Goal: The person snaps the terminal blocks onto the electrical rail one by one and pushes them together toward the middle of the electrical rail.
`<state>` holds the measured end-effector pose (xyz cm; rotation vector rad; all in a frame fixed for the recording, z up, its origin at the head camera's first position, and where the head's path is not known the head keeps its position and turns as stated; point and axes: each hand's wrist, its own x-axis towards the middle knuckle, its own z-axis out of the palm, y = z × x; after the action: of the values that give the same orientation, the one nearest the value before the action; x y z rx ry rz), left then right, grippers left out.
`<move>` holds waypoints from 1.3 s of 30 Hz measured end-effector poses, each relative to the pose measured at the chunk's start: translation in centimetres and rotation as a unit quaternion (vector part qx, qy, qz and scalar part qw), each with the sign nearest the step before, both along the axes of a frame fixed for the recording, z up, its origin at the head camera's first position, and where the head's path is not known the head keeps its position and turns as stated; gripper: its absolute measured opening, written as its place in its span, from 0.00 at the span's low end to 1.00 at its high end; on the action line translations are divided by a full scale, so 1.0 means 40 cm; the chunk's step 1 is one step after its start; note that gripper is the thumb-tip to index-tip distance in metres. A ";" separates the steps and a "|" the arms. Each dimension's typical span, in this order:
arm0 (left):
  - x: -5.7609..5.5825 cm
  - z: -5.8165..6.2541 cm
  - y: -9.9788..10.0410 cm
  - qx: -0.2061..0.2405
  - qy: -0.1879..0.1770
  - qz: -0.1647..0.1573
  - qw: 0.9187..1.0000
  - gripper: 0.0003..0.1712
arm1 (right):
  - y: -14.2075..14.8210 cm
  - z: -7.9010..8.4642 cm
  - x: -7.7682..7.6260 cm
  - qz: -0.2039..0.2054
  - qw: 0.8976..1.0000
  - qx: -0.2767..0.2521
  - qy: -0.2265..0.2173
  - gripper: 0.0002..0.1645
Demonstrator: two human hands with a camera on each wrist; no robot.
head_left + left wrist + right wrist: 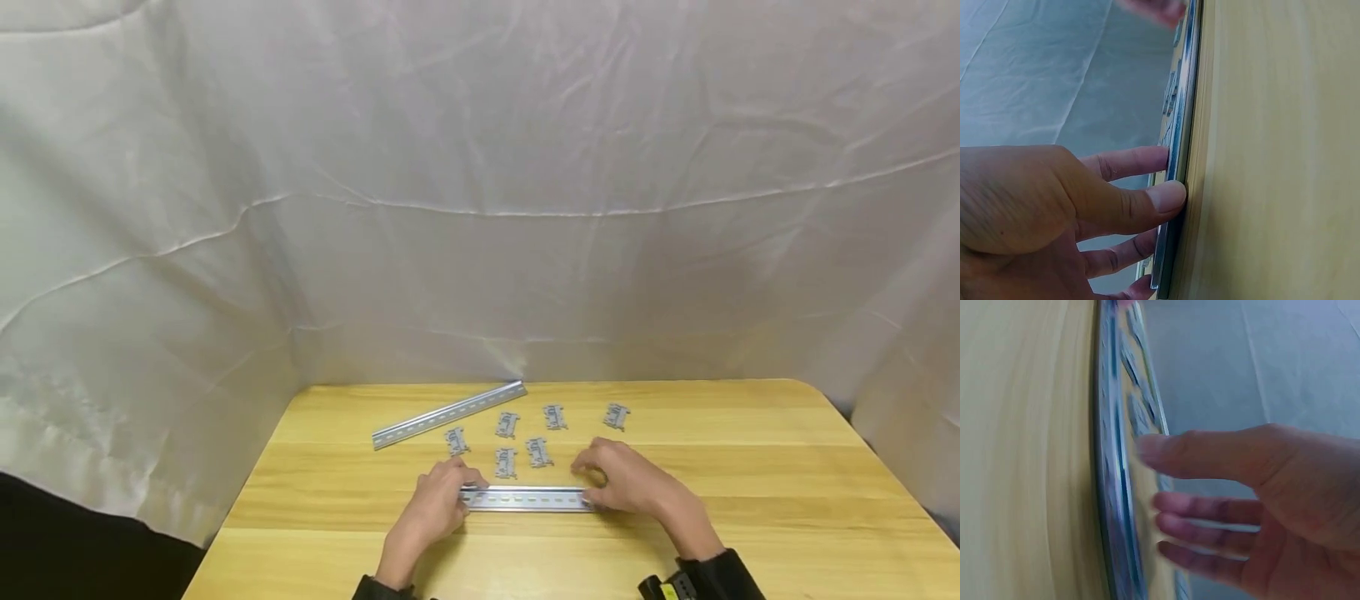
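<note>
A slotted metal DIN rail (525, 500) lies crosswise near the front of the wooden table. My left hand (441, 500) grips its left end; in the left wrist view the thumb (1166, 197) presses the near edge and the fingers reach the far side. At the rail's right end hovers my right hand (622, 477), its fingers (1210, 531) relaxed and spread, holding nothing. The right wrist view shows its thumb just beside the rail (1113, 487). Beyond the rail lie several small grey terminal blocks, including one behind the middle (506, 462) and one at the far right (617, 417).
A second slotted rail (450, 414) lies slanted at the back left of the table. Pale cloth (555, 275) hangs behind and at both sides. The wooden table's (750, 533) surface stretches to the right of the hands.
</note>
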<state>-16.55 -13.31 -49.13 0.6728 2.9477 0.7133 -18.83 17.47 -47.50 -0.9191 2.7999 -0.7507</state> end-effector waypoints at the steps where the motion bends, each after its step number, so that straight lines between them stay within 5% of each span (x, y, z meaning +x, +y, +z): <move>1: -0.001 0.000 -0.002 0.005 0.000 0.002 1.000 0.28 | -0.017 0.002 -0.009 -0.001 1.000 0.003 0.009 0.23; 6: -0.006 -0.001 -0.010 0.025 -0.002 0.003 1.000 0.25 | -0.099 -0.002 -0.057 0.000 0.998 0.031 0.054 0.28; 12: -0.006 -0.006 -0.001 0.030 -0.006 -0.001 1.000 0.23 | -0.139 -0.013 -0.092 0.024 0.996 0.064 0.054 0.27; 30: -0.010 0.003 0.010 0.037 -0.012 0.003 0.999 0.22 | -0.141 -0.018 -0.119 0.062 0.993 0.087 0.053 0.22; 39: -0.007 0.001 0.012 0.041 -0.019 0.005 0.999 0.22 | -0.085 -0.002 -0.102 0.033 0.995 0.082 0.048 0.25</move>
<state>-16.82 -12.84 -49.11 0.6443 2.9033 0.8419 -22.91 14.06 -47.58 -1.0365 2.8447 -0.4704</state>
